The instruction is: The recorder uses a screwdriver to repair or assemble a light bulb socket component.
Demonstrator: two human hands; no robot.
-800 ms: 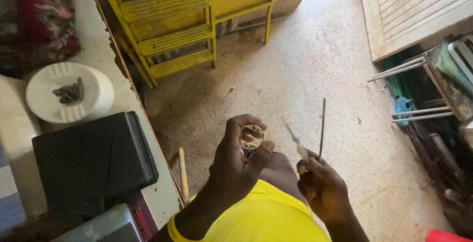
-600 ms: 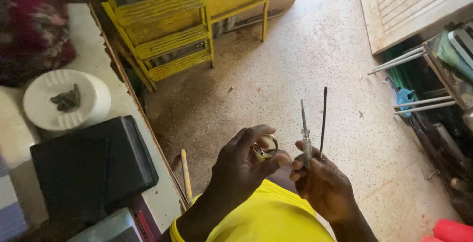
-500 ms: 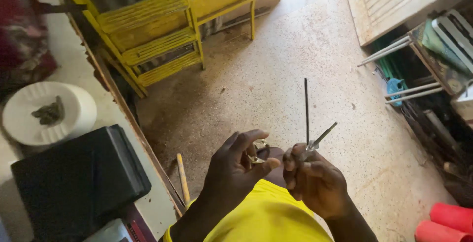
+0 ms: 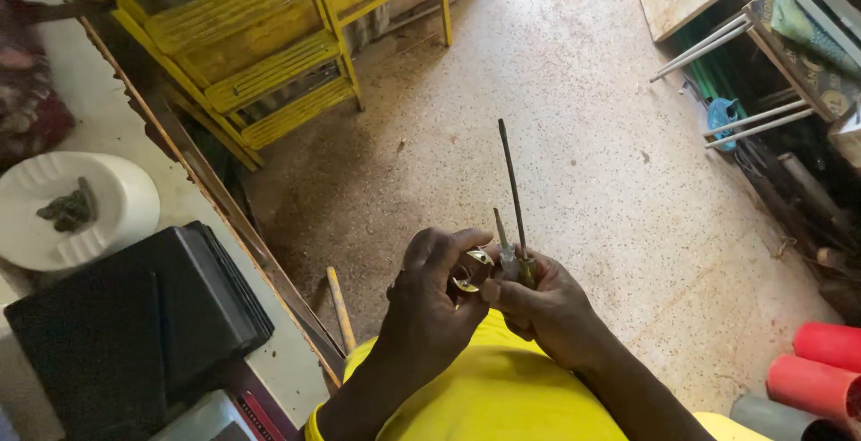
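At lower centre, the left hand (image 4: 430, 302) pinches one small metal ring (image 4: 470, 270); the right hand (image 4: 547, 311) grips two thin tools (image 4: 511, 190) pointing up. Below lies speckled floor (image 4: 556, 100). Upper left: one yellow rack (image 4: 269, 46); left: one white dish (image 4: 76, 212).

- A flat black case (image 4: 134, 324), rectangular with ridged edges, lies on the pale countertop (image 4: 287, 360) near its front edge.
- A red-and-grey box (image 4: 224, 414) sits at the countertop's lower corner, just beside the case; its printed strip is too small to read.
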